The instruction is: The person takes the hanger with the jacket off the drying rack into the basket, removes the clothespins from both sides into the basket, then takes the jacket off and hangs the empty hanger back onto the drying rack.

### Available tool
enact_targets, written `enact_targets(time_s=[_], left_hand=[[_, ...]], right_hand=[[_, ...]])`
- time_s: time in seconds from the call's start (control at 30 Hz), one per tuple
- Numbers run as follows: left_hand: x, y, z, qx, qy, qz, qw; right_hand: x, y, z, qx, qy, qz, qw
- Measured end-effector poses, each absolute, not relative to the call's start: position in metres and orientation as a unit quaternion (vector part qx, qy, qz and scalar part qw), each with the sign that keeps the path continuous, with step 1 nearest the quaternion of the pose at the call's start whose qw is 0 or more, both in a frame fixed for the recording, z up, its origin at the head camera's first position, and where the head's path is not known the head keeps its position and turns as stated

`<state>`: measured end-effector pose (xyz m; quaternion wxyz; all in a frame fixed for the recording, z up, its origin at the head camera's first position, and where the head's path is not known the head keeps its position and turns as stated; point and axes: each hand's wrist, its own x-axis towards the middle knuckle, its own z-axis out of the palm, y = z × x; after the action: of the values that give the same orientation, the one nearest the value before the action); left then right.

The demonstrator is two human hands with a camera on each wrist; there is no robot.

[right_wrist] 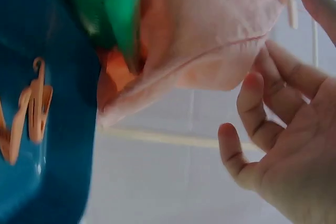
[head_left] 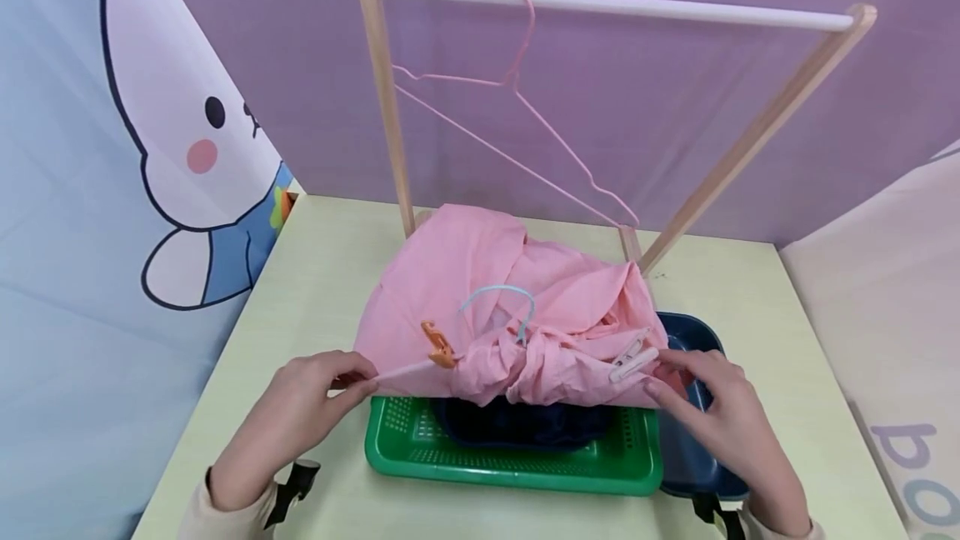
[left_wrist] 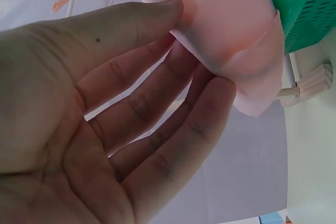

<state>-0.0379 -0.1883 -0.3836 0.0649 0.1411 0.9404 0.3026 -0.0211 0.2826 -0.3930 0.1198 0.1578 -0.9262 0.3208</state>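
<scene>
A pink garment (head_left: 480, 273) lies bunched over a green basket (head_left: 517, 477). The light-blue hook of a hanger (head_left: 517, 288) pokes up from its gathered middle. An orange clothespin (head_left: 438, 346) is clipped at its left part, a whitish clothespin (head_left: 633, 362) at its right. My left hand (head_left: 315, 386) pinches the garment's left edge, thumb in front and fingers behind, as the left wrist view shows. At the other end, my right hand (head_left: 720, 398) has its fingertips at the cloth beside the whitish clothespin; in the right wrist view its thumb stands apart from the fingers.
Behind stands a rack of wooden posts with a white rail (head_left: 622, 7), where a pink hanger (head_left: 517, 82) hangs. A dark blue tray (head_left: 686, 461) sits right of the basket, with orange clothespins (right_wrist: 38, 103) inside. Dark cloth (head_left: 525, 427) lies in the basket. Printed curtains flank the table.
</scene>
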Motion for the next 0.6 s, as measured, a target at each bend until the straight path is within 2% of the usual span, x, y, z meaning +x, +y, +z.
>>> enact_targets(time_s=[0.3, 0.6], left_hand=[[-0.041, -0.190, -0.384, 0.139, 0.937, 0.313, 0.072], [-0.042, -0.191, -0.385, 0.152, 0.931, 0.325, 0.069]], right_hand=[[-0.044, 0.284, -0.391, 0.108, -0.861, 0.496, -0.028], [-0.052, 0.283, -0.399, 0.091, -0.764, 0.635, -0.065]])
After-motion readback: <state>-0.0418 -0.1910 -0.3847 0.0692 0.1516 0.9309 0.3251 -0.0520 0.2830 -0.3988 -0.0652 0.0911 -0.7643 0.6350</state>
